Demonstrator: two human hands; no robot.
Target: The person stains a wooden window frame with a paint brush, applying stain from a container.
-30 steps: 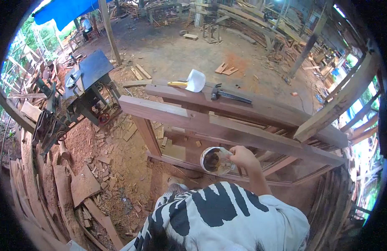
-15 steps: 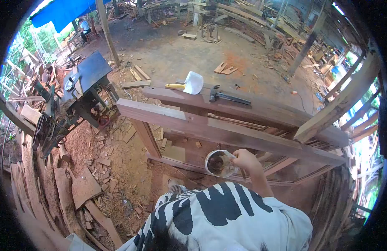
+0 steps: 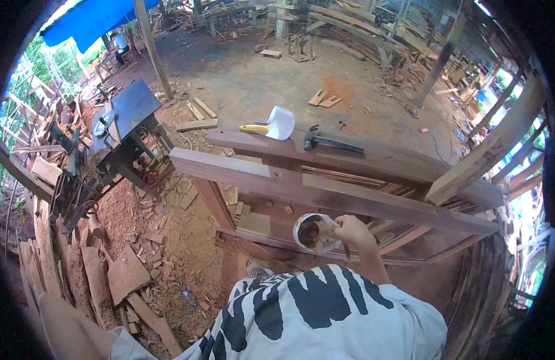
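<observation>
My right hand [image 3: 354, 233] is closed on the edge of a white tub [image 3: 301, 235] holding brown contents, tilted so its inside faces me. Something thin and brownish hangs below that hand; what it is I cannot make out. The tub is just on my side of a long wooden beam [image 3: 325, 185], part of a wooden frame. Of my left side only the bent arm [image 3: 73, 330] shows at the lower left; the hand is out of view. On the farther beam [image 3: 397, 162] lie a hammer [image 3: 331, 141] and a white curved piece [image 3: 281, 123] with a yellow handle [image 3: 254, 128].
A machine with a flat dark table [image 3: 127, 108] stands at the left. Wood offcuts and shavings [image 3: 118, 225] cover the ground near it. Slabs [image 3: 100, 276] lean at the lower left. A slanting post [image 3: 493, 144] rises at the right. A person [image 3: 120, 47] sits far back left.
My left forearm has come further up into view at the lower left. My right hand and the tub have hardly moved; the view has shifted slightly.
</observation>
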